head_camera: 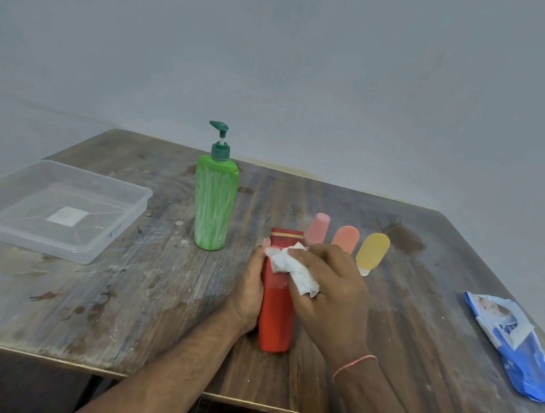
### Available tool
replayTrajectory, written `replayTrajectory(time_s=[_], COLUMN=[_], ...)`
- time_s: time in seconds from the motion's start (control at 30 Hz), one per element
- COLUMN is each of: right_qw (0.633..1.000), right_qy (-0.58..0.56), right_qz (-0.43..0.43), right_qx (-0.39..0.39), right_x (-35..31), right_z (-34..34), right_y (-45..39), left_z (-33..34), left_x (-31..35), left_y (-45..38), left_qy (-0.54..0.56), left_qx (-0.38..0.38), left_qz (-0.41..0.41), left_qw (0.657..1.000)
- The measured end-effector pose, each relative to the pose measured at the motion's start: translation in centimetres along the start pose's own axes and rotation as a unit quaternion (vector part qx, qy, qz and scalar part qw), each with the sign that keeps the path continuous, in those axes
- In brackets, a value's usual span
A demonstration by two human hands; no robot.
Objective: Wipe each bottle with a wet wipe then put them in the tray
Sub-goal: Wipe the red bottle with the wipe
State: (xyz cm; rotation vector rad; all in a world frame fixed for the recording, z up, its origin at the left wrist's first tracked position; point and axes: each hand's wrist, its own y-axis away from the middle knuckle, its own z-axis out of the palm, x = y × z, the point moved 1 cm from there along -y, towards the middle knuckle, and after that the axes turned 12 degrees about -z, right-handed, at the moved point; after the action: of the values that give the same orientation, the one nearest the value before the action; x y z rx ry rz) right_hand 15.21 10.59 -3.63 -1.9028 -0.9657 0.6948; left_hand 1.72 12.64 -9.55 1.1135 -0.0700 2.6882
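Note:
A red bottle (275,322) stands upright near the table's front middle. My left hand (249,292) grips its left side. My right hand (332,291) holds a crumpled white wet wipe (294,271) against the bottle's upper part. Behind my right hand stand a pink bottle (318,227), an orange bottle (345,237) and a yellow bottle (372,251), their lower parts partly hidden. A tall green pump bottle (213,203) stands to the left of them. The clear plastic tray (96,247) lies at the far left with nothing in it.
A blue pack of wet wipes (516,346) lies at the table's right edge. The worn wooden table (117,307) has its front edge close to my lap, and a grey wall rises behind it.

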Motion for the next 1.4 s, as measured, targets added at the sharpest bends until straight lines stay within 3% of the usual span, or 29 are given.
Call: replayTrajectory(time_s=[0.1,0.27,0.43,0.57,0.67,0.77,0.9,1.03,1.2,1.4], right_qw=[0.998,1.0,0.998,0.999,0.998,0.997,0.999,0.993,0.999,0.994], right_qy=[-0.032,0.007,-0.03,0.012,-0.007,-0.029,0.014,-0.029,0.002,-0.045], right_qz=[-0.04,-0.018,-0.058,-0.033,-0.059,-0.063,-0.041,-0.097,-0.05,-0.08], right_qx=[-0.023,0.002,-0.025,0.001,-0.036,-0.037,-0.015,-0.062,-0.017,-0.053], right_x=[-0.2,0.0,-0.5,-0.2,-0.4,-0.2,0.1,-0.2,0.1,-0.6], right_z=[-0.2,-0.1,-0.4,0.0,0.0,-0.6,-0.3,-0.5,-0.8,-1.0], right_y=[0.3,0.1,0.4,0.1,0.2,0.3,0.1,0.6,0.6,1.5], left_z=[-0.2,-0.3,-0.8,-0.1,-0.3,-0.7,0.0,0.1,0.1,0.3], left_x=[0.3,-0.1,0.1,0.2,-0.2,-0.1,0.1,0.7,0.5,0.6], left_y=[0.0,-0.2,-0.3,0.2,0.0,-0.2,0.3,0.4,0.4,0.5], left_qy=[0.001,0.008,-0.013,0.029,0.066,0.001,0.005,-0.027,-0.025,-0.022], left_qx=[-0.02,0.0,-0.01,0.002,-0.004,0.004,-0.042,-0.004,0.037,0.029], left_qz=[-0.013,-0.031,-0.045,-0.042,-0.075,-0.044,-0.023,-0.004,-0.011,-0.013], left_qw=[1.0,1.0,0.999,0.999,0.995,0.999,0.999,1.0,0.999,0.999])
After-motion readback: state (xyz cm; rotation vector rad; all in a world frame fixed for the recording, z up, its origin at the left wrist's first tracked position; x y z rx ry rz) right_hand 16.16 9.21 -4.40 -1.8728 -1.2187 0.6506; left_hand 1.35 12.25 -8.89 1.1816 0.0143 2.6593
